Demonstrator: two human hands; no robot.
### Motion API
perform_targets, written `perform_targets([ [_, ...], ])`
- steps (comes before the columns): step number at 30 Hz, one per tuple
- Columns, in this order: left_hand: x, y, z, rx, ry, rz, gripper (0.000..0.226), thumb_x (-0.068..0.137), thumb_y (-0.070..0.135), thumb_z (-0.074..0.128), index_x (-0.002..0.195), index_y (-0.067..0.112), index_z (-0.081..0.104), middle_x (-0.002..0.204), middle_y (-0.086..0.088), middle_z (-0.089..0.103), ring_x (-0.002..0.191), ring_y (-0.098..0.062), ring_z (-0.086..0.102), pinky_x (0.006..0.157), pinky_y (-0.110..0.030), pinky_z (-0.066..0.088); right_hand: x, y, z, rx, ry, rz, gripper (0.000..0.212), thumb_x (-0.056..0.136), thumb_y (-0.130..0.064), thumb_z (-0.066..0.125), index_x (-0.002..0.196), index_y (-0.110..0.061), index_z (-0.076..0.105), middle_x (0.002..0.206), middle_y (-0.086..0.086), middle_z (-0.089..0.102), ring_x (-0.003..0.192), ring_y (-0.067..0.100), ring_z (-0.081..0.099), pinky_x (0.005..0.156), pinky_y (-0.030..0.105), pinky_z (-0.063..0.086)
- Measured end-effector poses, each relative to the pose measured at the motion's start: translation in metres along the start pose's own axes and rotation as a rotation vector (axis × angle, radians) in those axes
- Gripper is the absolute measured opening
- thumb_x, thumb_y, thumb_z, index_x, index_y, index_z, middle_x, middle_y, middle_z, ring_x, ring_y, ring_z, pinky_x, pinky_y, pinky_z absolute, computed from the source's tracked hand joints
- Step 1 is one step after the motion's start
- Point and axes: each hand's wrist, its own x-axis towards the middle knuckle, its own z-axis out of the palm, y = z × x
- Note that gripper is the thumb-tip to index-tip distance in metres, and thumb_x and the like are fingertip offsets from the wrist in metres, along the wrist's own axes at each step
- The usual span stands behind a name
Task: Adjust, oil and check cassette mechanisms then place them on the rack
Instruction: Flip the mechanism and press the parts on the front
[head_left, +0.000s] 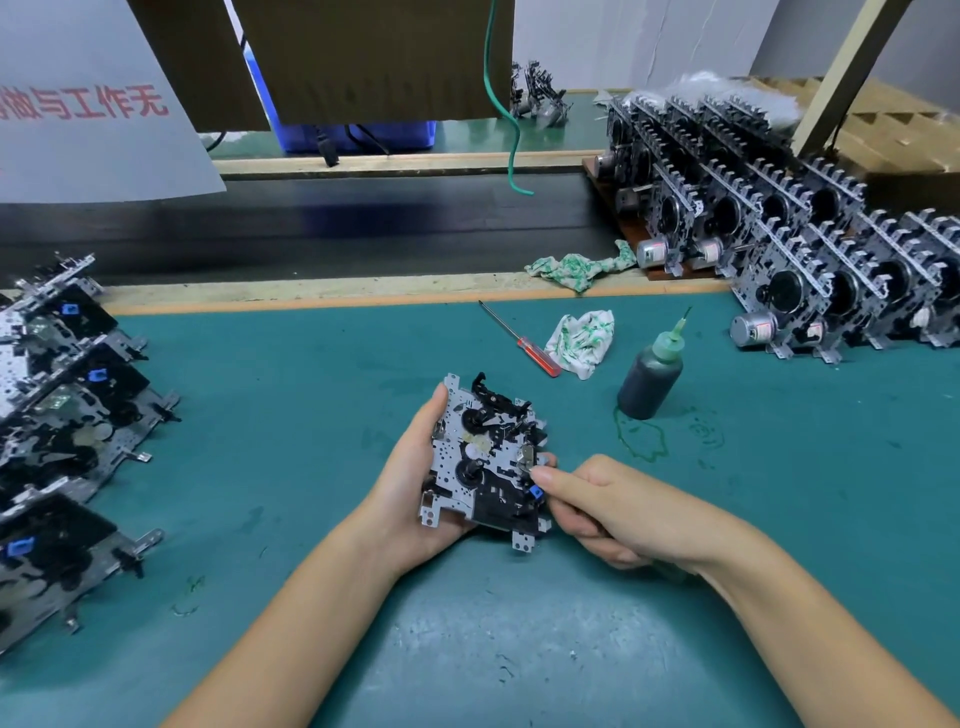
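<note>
A silver and black cassette mechanism is held above the green mat at centre. My left hand grips it from the left and underneath, thumb on its upper left edge. My right hand has curled fingers and pinches a small part at the mechanism's right edge, near a blue piece. A dark oil bottle with a green nozzle stands upright to the right of the mechanism. A red-handled screwdriver lies on the mat behind it. Rows of mechanisms stand on the rack at the back right.
Several more mechanisms lie overlapped along the left edge. Two green-printed cloths lie near the screwdriver and the wooden rail. Green oil stains mark the mat by the bottle. A dark conveyor belt runs behind the rail.
</note>
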Motion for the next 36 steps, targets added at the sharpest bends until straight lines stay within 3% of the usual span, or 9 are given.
perform_targets([
  [5, 0.002, -0.001, -0.001, 0.004, 0.012, 0.017, 0.064, 0.09, 0.061, 0.038, 0.1, 0.01, 0.076, 0.113, -0.02, 0.068, 0.1, -0.03, 0.068, 0.081, -0.038, 0.054, 0.003, -0.002, -0.003, -0.107, -0.015, -0.002, 0.058, 0.101, -0.04, 0.031, 0.049, -0.014, 0.027, 0.033, -0.004, 0.021, 0.031, 0.012, 0.017, 0.037, 0.023, 0.016],
  [8, 0.002, -0.002, 0.0, 0.016, 0.02, 0.021, 0.064, 0.087, 0.061, 0.041, 0.104, 0.01, 0.074, 0.115, -0.02, 0.066, 0.103, -0.031, 0.067, 0.084, -0.039, 0.053, 0.004, -0.002, -0.007, -0.11, -0.069, 0.036, 0.061, 0.1, -0.044, 0.031, 0.046, -0.018, 0.028, 0.032, -0.005, 0.022, 0.029, 0.01, 0.017, 0.036, 0.019, 0.016],
  [20, 0.001, -0.003, 0.006, 0.011, -0.026, 0.048, 0.06, 0.087, 0.057, 0.042, 0.095, 0.009, 0.077, 0.107, -0.021, 0.069, 0.092, -0.031, 0.07, 0.07, -0.037, 0.059, 0.004, 0.002, -0.01, -0.173, -0.085, -0.028, 0.061, 0.1, -0.045, 0.03, 0.045, -0.018, 0.026, 0.042, -0.002, 0.016, 0.033, 0.014, 0.016, 0.035, 0.019, 0.017],
  [23, -0.001, -0.002, 0.006, -0.024, -0.012, 0.04, 0.063, 0.089, 0.057, 0.04, 0.1, 0.007, 0.075, 0.11, -0.022, 0.068, 0.093, -0.032, 0.069, 0.074, -0.039, 0.058, 0.003, 0.004, -0.006, -0.15, -0.029, -0.068, 0.062, 0.1, -0.044, 0.031, 0.044, -0.018, 0.027, 0.038, -0.001, 0.018, 0.032, 0.012, 0.018, 0.036, 0.016, 0.02],
  [27, -0.007, -0.001, 0.009, -0.169, -0.044, 0.025, 0.069, 0.085, 0.059, 0.04, 0.102, 0.001, 0.073, 0.115, -0.023, 0.066, 0.098, -0.034, 0.068, 0.081, -0.042, 0.054, 0.003, 0.003, -0.005, -0.025, 0.133, -0.116, 0.062, 0.099, -0.044, 0.034, 0.043, -0.018, 0.04, 0.029, -0.002, 0.028, 0.028, 0.01, 0.024, 0.036, 0.014, 0.026],
  [30, -0.011, 0.0, 0.01, -0.298, -0.076, 0.057, 0.085, 0.083, 0.066, 0.041, 0.115, -0.009, 0.063, 0.121, -0.033, 0.058, 0.106, -0.045, 0.062, 0.088, -0.053, 0.05, 0.008, 0.004, -0.013, 0.085, 0.364, -0.172, 0.046, 0.102, -0.03, 0.032, 0.062, -0.012, 0.046, 0.032, 0.0, 0.036, 0.028, 0.008, 0.03, 0.036, 0.014, 0.03],
  [32, -0.012, 0.001, 0.01, -0.36, -0.091, 0.052, 0.096, 0.081, 0.072, 0.04, 0.125, -0.012, 0.05, 0.125, -0.039, 0.051, 0.112, -0.052, 0.055, 0.093, -0.059, 0.041, 0.011, 0.01, -0.016, -0.121, 0.559, -0.188, 0.033, 0.101, -0.026, 0.037, 0.073, -0.013, 0.047, 0.042, 0.001, 0.046, 0.036, 0.013, 0.037, 0.042, 0.026, 0.037],
  [34, -0.013, 0.002, 0.01, -0.409, -0.121, 0.038, 0.101, 0.079, 0.075, 0.041, 0.128, -0.013, 0.045, 0.127, -0.041, 0.048, 0.115, -0.054, 0.051, 0.096, -0.061, 0.037, 0.013, 0.017, -0.014, -0.535, 0.777, -0.244, 0.024, 0.097, -0.029, 0.043, 0.079, -0.018, 0.053, 0.059, -0.002, 0.055, 0.055, 0.019, 0.049, 0.055, 0.034, 0.041],
  [36, -0.012, 0.002, 0.008, -0.444, -0.158, 0.021, 0.102, 0.078, 0.076, 0.042, 0.129, -0.012, 0.044, 0.128, -0.042, 0.046, 0.117, -0.055, 0.05, 0.099, -0.061, 0.034, 0.013, 0.015, -0.01, -0.706, 0.996, -0.385, 0.021, 0.093, -0.035, 0.049, 0.083, -0.02, 0.06, 0.074, -0.007, 0.058, 0.071, 0.017, 0.053, 0.06, 0.033, 0.041],
])
